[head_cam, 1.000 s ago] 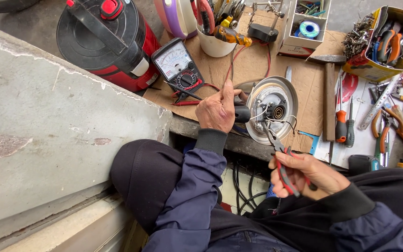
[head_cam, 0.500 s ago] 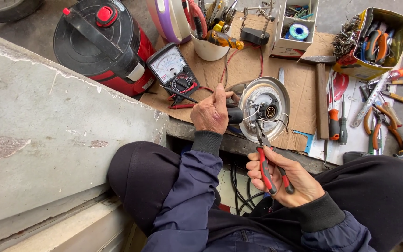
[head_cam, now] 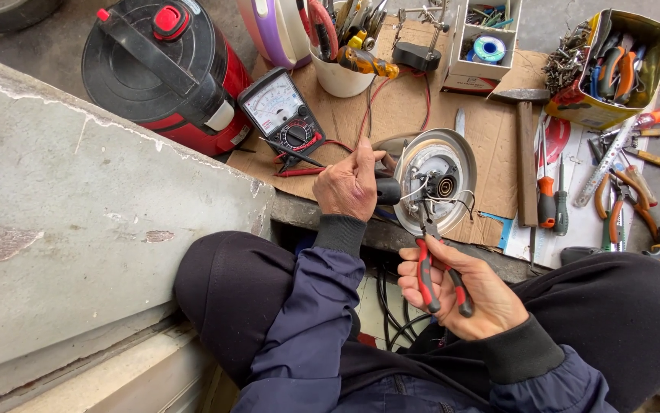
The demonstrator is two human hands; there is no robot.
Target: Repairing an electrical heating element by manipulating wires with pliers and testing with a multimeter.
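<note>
**Soft daylight, sharp centre, bent edges**

The scene sits in even, diffuse daylight that seems to come from above; nothing is dim. Shadows are short and soft: a faint one lies beside the hammer (head_cam: 527,145) on the cardboard (head_cam: 490,130), and the gap below the concrete slab (head_cam: 78,222) in the lower middle goes dark. Mild glare shows on the round metal housing (head_cam: 435,180) and on the black lid of the red cooker (head_cam: 154,69). Focus is crisp mid-frame. Wide-lens distortion curves the slab's edge and stretches the corners, where detail softens slightly.
</note>
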